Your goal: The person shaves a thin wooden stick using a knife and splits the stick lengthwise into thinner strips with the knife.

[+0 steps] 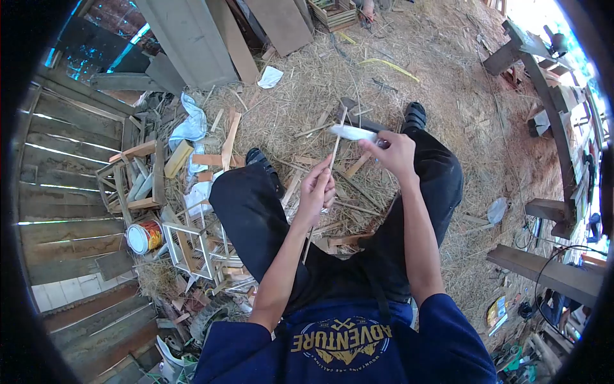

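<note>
My left hand point(318, 185) is closed around a thin wooden stick point(339, 137), which runs from near my lap up and away from me. In my right hand point(396, 152) is a knife, its broad pale blade point(354, 132) pointing left and smeared a little by motion. The blade lies across the upper part of the stick, above my left fingers. Most of the knife's handle is hidden by my right fingers. Both hands are above the floor, between my spread knees.
Straw and shavings cover the dirt floor point(448, 77). Left of my legs are a wooden crate point(153, 176), a paint can point(144, 237), a pale wooden frame point(192, 249) and a crumpled cloth point(190, 121). A wooden bench point(547, 96) stands at right; boards point(192, 45) lean at the back.
</note>
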A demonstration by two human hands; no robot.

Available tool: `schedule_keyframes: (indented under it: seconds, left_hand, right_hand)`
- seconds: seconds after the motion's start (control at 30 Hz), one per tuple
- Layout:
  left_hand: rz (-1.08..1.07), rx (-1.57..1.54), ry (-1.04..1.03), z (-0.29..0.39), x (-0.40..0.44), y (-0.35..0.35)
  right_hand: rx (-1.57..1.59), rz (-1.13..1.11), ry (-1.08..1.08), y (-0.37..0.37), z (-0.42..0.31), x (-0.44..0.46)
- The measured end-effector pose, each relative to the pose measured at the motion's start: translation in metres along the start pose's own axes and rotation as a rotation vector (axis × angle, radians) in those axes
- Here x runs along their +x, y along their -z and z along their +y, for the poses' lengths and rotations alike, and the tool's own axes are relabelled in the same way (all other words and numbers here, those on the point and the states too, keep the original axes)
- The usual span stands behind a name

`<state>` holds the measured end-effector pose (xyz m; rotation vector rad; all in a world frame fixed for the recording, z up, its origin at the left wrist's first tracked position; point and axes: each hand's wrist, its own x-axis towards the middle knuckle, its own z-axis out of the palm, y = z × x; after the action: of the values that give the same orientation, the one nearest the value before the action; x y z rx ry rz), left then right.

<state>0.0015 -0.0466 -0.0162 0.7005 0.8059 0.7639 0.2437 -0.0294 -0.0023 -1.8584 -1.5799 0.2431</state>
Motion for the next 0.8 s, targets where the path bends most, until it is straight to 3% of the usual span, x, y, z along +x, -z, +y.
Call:
schedule_keyframes:
  seconds: [0.07, 0.17, 0.27, 0.37, 0.47, 0.53, 0.67, 0.8]
  left_hand:
    - [0.008, -0.002, 0.009, 0.002, 0.001, -0.001]
    - [0.01, 0.02, 0.013, 0.008, 0.003, -0.005]
    - [-0.075, -0.007, -0.038, 0.004, -0.012, 0.002]
    - [0.042, -0.016, -0.074, 0.006, -0.008, 0.012]
    - [0.026, -0.03, -0.067, 0.013, -0.001, 0.012]
    - [0.052, -0.029, -0.057, 0.011, -0.001, 0.007]
    - [0.041, -0.064, -0.006, 0.01, -0.004, 0.007]
    - [0.044, -0.14, 0.036, 0.01, -0.002, 0.012]
  right_hand:
    - [-0.075, -0.032, -0.157, -0.001, 0.004, 0.002]
    - [-0.118, 0.091, -0.198, -0.008, 0.006, 0.0]
    - [-0.124, 0.382, -0.632, -0.007, 0.055, 0.021]
    - [-0.211, 0.234, -0.355, 0.017, 0.015, 0.021]
    - [-0.022, 0.179, -0.18, 0.001, -0.001, -0.008]
    - [0.007, 0.014, -0.241, -0.001, -0.016, -0.019]
    - [0.106, -0.187, 0.022, -0.009, -0.025, -0.017]
    - [0.24, -0.23, 0.22, -0.025, -0.041, -0.018]
